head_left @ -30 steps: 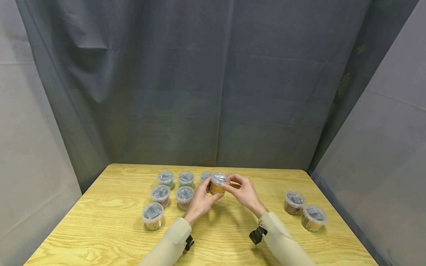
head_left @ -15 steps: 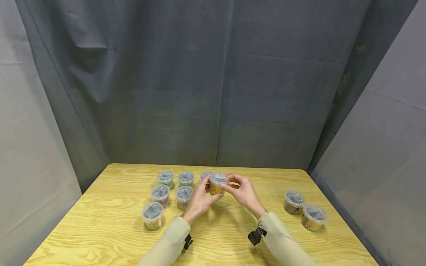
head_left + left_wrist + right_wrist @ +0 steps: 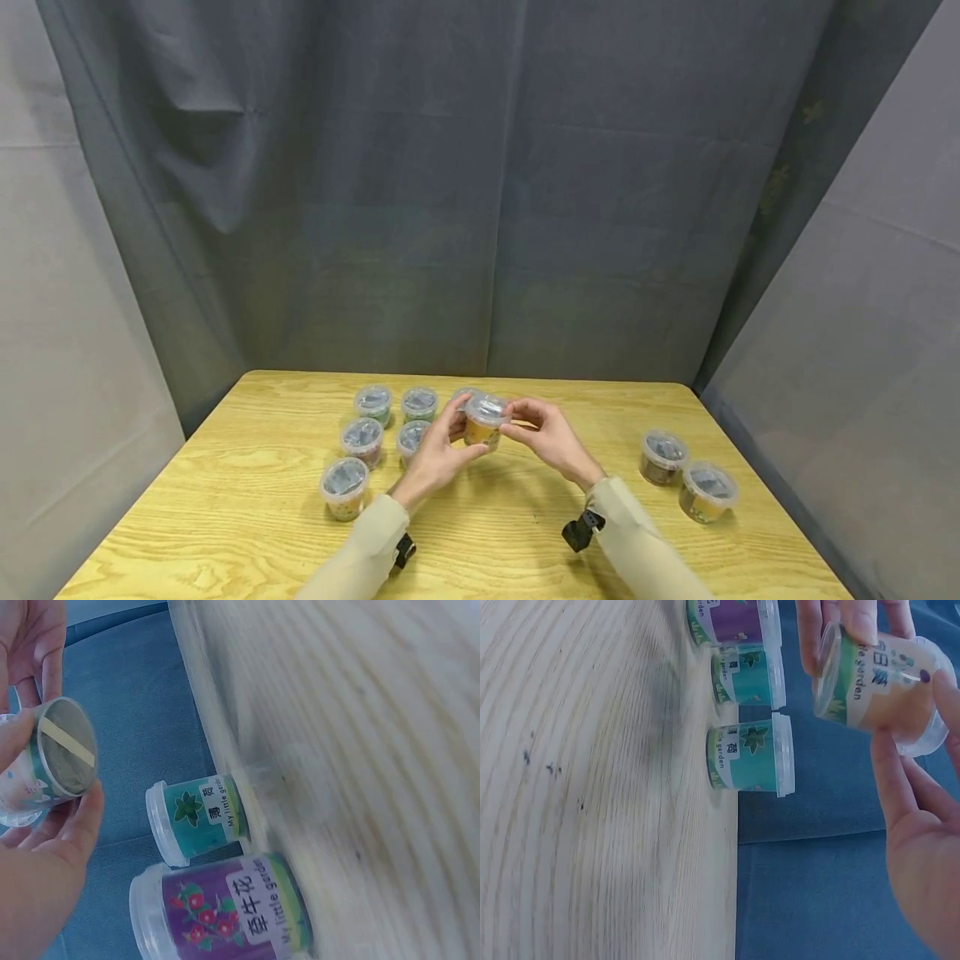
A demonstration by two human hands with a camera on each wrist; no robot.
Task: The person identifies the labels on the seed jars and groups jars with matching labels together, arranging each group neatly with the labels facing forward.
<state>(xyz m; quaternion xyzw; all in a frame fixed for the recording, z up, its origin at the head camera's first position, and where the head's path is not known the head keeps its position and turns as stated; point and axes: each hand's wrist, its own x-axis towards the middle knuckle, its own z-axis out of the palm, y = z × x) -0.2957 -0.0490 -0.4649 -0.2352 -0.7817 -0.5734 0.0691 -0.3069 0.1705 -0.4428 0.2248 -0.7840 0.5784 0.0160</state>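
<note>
A small seed-kit cup (image 3: pixel 482 425) with an orange label and a clear lid is held up over the table. My left hand (image 3: pixel 442 454) grips it from the left, thumb low on its near side. With its fingers and thumb my right hand (image 3: pixel 551 442) holds the cup's right side by the lid. The left wrist view shows the cup (image 3: pixel 67 746) tilted, its grey base facing the camera with a pale strip across it. Green and orange on the label show in the right wrist view, where the left fingers (image 3: pixel 859 619) lie near the base.
Several similar lidded cups stand at the left, among them a green cup (image 3: pixel 419 404), a purple cup (image 3: pixel 217 911) and an orange cup (image 3: pixel 345 489). A brown cup (image 3: pixel 663 457) and a yellow cup (image 3: pixel 707 492) stand at the right. A dark curtain (image 3: pixel 480 208) hangs behind the table (image 3: pixel 225 517).
The held cup has shifted a little to the left and its tilt has changed. My left hand has moved left with it, now covering more of the cup behind. My right hand barely moved.
</note>
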